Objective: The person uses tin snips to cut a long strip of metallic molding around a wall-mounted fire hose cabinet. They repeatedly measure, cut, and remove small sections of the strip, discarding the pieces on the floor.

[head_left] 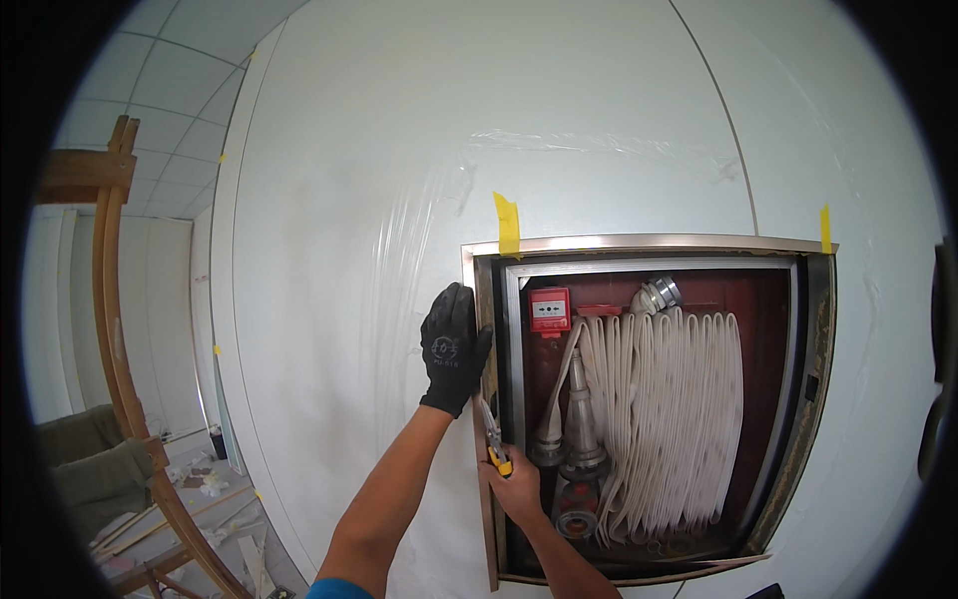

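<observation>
The step in hand looks to be work on the metal trim strip (488, 529) at 9 o'clock on the rim of a wall cabinet (764, 359), which sits toward 4 o'clock in the view. The left hand (454, 349), in a black glove, lies against the strip near 10 o'clock on the rim, fingers straight and together, not clenched, thumb reaching over the inner edge; whether it pinches the metal cannot be told. The right hand (519, 489), bare, is closed around a yellow-and-grey hand tool (496, 449), probably a cutter, its narrow end pointing toward 12 o'clock along the strip's inner edge, just below the glove; whether the tip touches is unclear. The next move seems to call for the strip held firm and the tool kept in line with the edge, with the gloved fingers out of its path. The cabinet has a dark red interior: a pale folded hose (669, 419) fills its middle toward 3 o'clock, a metal coupling (659, 295) sits at 12, a red call-point box (550, 310) at 10, a tapered nozzle (583, 419) at 9 and a round valve fitting (577, 514) at about 8.
</observation>
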The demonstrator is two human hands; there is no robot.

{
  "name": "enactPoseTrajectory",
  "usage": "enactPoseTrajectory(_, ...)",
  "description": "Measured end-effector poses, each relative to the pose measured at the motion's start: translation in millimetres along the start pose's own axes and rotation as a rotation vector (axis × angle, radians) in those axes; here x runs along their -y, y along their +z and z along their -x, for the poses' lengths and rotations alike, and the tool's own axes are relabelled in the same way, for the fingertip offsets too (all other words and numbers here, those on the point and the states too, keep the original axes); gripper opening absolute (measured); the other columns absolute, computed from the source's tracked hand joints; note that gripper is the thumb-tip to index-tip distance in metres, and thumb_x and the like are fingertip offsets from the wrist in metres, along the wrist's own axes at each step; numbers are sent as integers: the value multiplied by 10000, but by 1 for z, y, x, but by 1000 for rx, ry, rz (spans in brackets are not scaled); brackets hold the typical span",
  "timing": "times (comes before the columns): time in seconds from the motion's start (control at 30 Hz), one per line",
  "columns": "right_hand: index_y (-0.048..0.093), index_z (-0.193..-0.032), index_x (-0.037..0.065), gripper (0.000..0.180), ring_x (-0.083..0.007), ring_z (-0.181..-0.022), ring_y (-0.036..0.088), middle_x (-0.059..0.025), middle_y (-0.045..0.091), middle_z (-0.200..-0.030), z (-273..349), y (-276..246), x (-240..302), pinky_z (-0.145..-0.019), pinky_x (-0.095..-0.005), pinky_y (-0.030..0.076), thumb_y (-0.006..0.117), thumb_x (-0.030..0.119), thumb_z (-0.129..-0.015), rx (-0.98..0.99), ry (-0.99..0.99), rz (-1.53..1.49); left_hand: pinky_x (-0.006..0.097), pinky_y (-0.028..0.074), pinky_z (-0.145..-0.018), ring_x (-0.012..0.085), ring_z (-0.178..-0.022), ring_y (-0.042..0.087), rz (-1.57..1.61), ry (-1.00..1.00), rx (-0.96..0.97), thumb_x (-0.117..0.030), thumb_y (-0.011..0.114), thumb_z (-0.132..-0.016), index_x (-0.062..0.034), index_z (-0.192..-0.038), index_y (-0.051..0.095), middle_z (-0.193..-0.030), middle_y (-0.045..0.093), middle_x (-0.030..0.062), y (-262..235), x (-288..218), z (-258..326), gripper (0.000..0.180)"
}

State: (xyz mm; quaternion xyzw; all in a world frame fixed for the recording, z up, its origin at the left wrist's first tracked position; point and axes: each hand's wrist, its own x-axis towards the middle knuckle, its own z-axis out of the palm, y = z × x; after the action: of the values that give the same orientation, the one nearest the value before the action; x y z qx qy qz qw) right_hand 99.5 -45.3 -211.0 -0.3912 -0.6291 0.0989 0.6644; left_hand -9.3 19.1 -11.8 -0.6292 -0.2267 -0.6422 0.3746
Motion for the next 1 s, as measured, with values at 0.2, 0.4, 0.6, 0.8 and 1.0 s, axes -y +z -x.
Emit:
enactPoseTrajectory(0.2,629,-1110,-14,422,-303,-818,673,-182,675,-936,7,-2,8,-745,-371,523,754,283,-837,51,44,12,468,421,-1025,355,-1241,504,74,-75,-6,-223,750,-814,-24,-1416,448,-1363,516,193,-6,-1,6,702)
enactPoseTrajectory(0.4,620,-1139,-19,444,-243,-799,650,-165,665,-932,23,-7,11,-751,-341,515,743,296,-851,104,115,31,378,521,-857,269,-1027,627,453,-414,38,-181,743,-859,-47,-1408,461,-1157,625,152,-11,-7,10,631)
enactPoseTrajectory(0.6,605,-1163,-14,451,-187,-824,624,-133,656,-942,44,-14,31,-763,-322,507,746,285,-855,165,167,-11,237,482,-757,98,-863,617,1094,-713,148,-160,708,-920,-24,-1367,522,-986,672,22,-44,-14,3,503)
enactPoseTrajectory(0.8,586,-1149,-49,440,-159,-767,593,-116,634,-903,79,-7,42,-723,-316,508,751,243,-864,181,141,-23,250,495,-755,99,-883,631,1119,-759,252,-148,691,-928,-16,-1345,537,-995,667,39,-93,-35,-2,464)
enactPoseTrajectory(1.0,600,-1182,4,391,-319,-948,658,-175,642,-1041,119,-17,54,-832,-371,512,720,246,-900,271,146,79,315,555,-763,172,-857,661,1297,-902,273,-88,607,-971,49,-1264,538,-994,632,82,-125,-44,15,331)
